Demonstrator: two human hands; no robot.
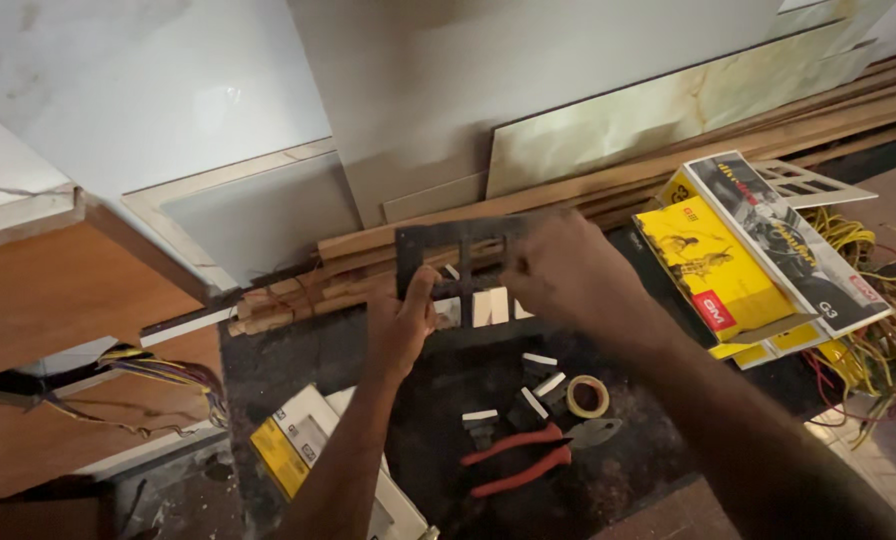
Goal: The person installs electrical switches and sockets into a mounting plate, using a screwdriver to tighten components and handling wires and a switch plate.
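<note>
Both hands are raised over a dark work surface (298, 360) and share one object, a dark rectangular switch-mounting frame (458, 250) with open cells, held upright and facing the person. The left hand (403, 325) grips the frame's lower left edge, thumb laid up against its face and fingers curled behind. The right hand (568, 275) closes over the frame's right side, fingers bent around the edge; what the fingertips press cannot be told from this angle. White switch modules (490, 306) show in the frame's lower cells, between the two hands. Directly below the hands lie several loose switch modules (538, 385), dark-bodied with white faces, scattered close together. Just to the right of these sits a small roll of yellowish tape (588, 396), and below them a pair of red-handled pliers (528, 455), jaws toward the tape. Beyond the right forearm, yellow cardboard boxes (713, 270) are stacked, with a tangle of yellow and red wires (868, 330) further to the right. Below the left forearm lies another yellow and white box (298, 445). Behind the hands, wooden battens (388, 240) lie stacked along pale tiles (668, 110) that lean against the wall.
</note>
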